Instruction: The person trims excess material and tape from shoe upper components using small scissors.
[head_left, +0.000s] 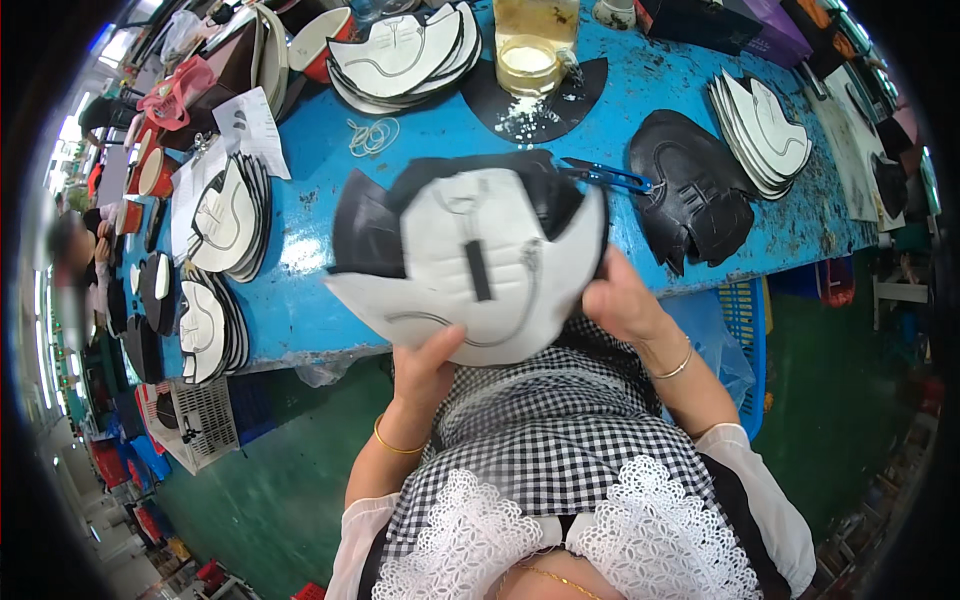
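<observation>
A white shoe upper piece (505,240), with stitched lines and a short black strip in its middle, is held up over the table's front edge. My left hand (428,362) grips its lower edge, thumb on the white face. The right hand (625,300) is closed on its right edge, its fingers partly hidden behind. Black upper pieces (368,225) show behind and beside the white one; whether they are held with it I cannot tell. Right of it, a pair of blue-handled snips (615,178) lies beside a black upper piece (692,190).
White upper pieces are stacked at the far left (405,60), at the left (225,215) and at the far right (765,135) of the blue table (310,318). A jar of white powder (528,68) stands on a black sheet (585,95). Looped cord (373,137) lies nearby.
</observation>
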